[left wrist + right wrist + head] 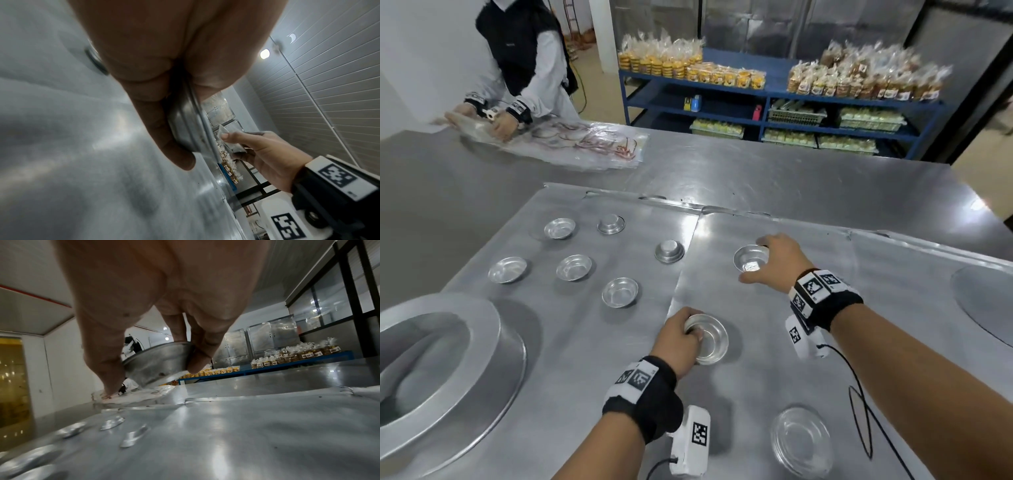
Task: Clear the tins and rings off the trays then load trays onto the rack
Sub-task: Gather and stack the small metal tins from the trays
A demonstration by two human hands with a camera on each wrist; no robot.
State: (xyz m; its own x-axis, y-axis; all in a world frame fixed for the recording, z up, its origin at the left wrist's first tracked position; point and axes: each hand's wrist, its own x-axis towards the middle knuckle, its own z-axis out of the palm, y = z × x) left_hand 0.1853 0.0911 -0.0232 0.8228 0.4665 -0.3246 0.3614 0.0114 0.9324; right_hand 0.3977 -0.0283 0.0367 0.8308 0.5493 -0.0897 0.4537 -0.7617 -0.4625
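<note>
Two flat metal trays lie side by side on a steel table, the left tray (pixel 571 335) and the right tray (pixel 825 349). My left hand (pixel 681 337) pinches the rim of a small round tin (pixel 710 337) near the trays' seam; the same tin (pixel 185 128) shows edge-on in the left wrist view. My right hand (pixel 777 260) grips another tin (pixel 751 262) farther back, and this tin (pixel 156 361) is tilted above the tray. Several more tins (pixel 619 291) sit on the left tray, two of them upside down. A large ring mould (pixel 445 370) stands at the near left.
A flat glassy dish (pixel 803 440) lies on the right tray near me. A round disc (pixel 986 301) sits at the right edge. Another person (pixel 517 68) handles plastic bags (pixel 585 140) at the table's far left. Blue shelves (pixel 774 102) with packed baked goods stand behind.
</note>
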